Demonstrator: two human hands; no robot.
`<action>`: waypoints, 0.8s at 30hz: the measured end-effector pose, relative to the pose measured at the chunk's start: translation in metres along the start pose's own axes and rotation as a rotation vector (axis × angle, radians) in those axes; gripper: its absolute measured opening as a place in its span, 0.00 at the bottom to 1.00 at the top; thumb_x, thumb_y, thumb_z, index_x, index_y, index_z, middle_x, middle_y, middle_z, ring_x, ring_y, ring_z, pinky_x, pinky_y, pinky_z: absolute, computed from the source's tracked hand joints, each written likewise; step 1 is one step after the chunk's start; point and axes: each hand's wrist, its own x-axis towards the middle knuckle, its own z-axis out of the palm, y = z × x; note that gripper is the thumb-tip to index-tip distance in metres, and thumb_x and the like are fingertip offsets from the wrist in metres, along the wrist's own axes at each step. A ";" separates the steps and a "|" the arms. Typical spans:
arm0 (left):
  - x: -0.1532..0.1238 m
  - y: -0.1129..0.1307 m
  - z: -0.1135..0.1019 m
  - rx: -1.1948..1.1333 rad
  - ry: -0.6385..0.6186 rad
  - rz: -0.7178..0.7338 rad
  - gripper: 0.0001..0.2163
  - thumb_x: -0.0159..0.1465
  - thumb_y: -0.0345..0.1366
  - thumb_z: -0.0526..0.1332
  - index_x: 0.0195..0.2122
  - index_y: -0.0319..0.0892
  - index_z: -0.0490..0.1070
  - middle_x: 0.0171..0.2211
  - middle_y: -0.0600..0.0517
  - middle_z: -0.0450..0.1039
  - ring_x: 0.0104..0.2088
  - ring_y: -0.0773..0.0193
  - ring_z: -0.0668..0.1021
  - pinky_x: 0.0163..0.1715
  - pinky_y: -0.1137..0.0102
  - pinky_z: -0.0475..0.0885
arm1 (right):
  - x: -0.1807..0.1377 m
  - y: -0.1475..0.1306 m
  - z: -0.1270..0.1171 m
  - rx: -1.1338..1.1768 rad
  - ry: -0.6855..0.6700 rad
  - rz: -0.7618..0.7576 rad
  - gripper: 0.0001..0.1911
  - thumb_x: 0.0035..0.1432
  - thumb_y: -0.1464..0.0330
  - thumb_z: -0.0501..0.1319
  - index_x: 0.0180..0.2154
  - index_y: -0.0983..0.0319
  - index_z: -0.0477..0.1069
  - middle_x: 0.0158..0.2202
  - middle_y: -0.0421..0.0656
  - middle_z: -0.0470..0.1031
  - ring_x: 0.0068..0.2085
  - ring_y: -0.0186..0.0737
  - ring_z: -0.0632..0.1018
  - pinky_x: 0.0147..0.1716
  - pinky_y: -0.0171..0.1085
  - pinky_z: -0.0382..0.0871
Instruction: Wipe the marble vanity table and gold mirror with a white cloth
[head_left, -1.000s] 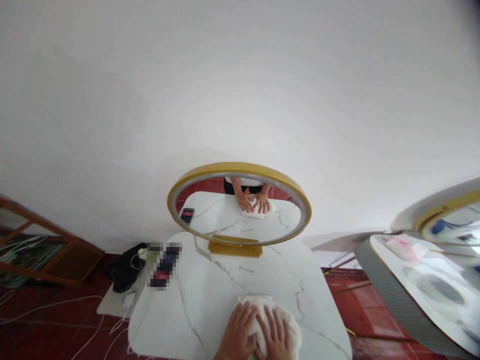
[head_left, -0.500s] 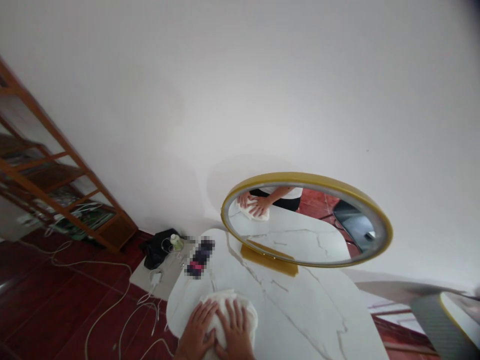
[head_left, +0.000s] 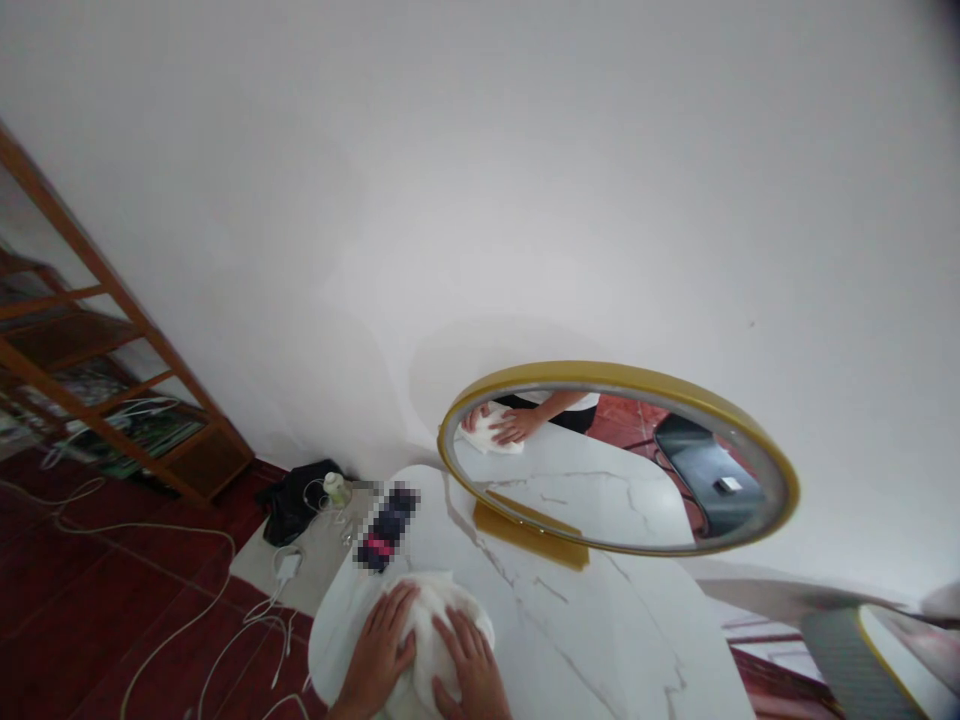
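Both hands lie on a bunched white cloth (head_left: 429, 625) on the marble-patterned white tabletop (head_left: 615, 630). My left hand (head_left: 381, 640) rests over the cloth's left part, with fingers stretched forward. On its right part lies my right hand (head_left: 471, 660), fingers flat and slightly spread. A strip of cloth shows between the two hands. Beyond the cloth, a pixelated dark and pink object (head_left: 386, 530) lies near the table's left edge. An oval mirror (head_left: 600, 490) with a gold rim stands on the table on a gold base (head_left: 529, 535) and reflects the hands and cloth.
Left of the table, a low pale surface (head_left: 259, 555) holds a black bag (head_left: 300, 500), a small bottle (head_left: 337, 490) and a white charger (head_left: 287, 566). Cables trail over the red tiled floor (head_left: 97, 620). A wooden shelf (head_left: 120, 340) leans into view at left. A grey ribbed object (head_left: 847, 655) stands at right.
The hands have moved farther apart on the cloth, and the cloth sits slightly nearer the pixelated object. The camera view has shifted a little to the right.
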 end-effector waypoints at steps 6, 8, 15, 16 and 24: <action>0.084 0.022 0.015 -0.047 -0.015 -0.056 0.26 0.59 0.28 0.48 0.60 0.45 0.54 0.60 0.53 0.59 0.61 0.64 0.59 0.60 0.63 0.55 | 0.017 -0.003 0.006 0.098 0.187 0.202 0.48 0.47 0.71 0.56 0.64 0.58 0.30 0.66 0.43 0.35 0.65 0.52 0.44 0.59 0.51 0.50; 0.109 0.027 0.019 -0.059 -0.042 -0.123 0.26 0.58 0.27 0.48 0.59 0.44 0.56 0.60 0.52 0.58 0.61 0.64 0.58 0.60 0.63 0.54 | 0.035 -0.008 0.001 0.137 0.241 0.247 0.51 0.45 0.73 0.55 0.64 0.60 0.26 0.66 0.44 0.29 0.65 0.52 0.39 0.59 0.53 0.47; 0.176 0.021 0.018 -0.054 -0.095 -0.227 0.26 0.58 0.25 0.48 0.59 0.41 0.56 0.61 0.48 0.56 0.61 0.61 0.59 0.60 0.61 0.53 | 0.096 0.002 -0.019 0.240 0.178 0.279 0.57 0.42 0.72 0.57 0.62 0.63 0.17 0.66 0.48 0.26 0.64 0.54 0.34 0.59 0.55 0.43; 0.183 0.019 0.018 -0.056 -0.108 -0.235 0.26 0.58 0.25 0.48 0.59 0.41 0.56 0.61 0.47 0.57 0.61 0.61 0.59 0.60 0.61 0.52 | 0.104 0.004 -0.021 0.251 0.174 0.292 0.57 0.42 0.72 0.57 0.62 0.63 0.16 0.66 0.48 0.26 0.64 0.53 0.34 0.59 0.54 0.43; 0.219 0.018 0.020 -0.061 -0.131 -0.321 0.24 0.60 0.27 0.47 0.60 0.40 0.55 0.60 0.46 0.58 0.61 0.58 0.59 0.59 0.58 0.51 | 0.144 0.004 -0.031 0.269 0.193 0.367 0.61 0.40 0.74 0.58 0.58 0.64 0.09 0.66 0.48 0.29 0.65 0.52 0.36 0.59 0.51 0.45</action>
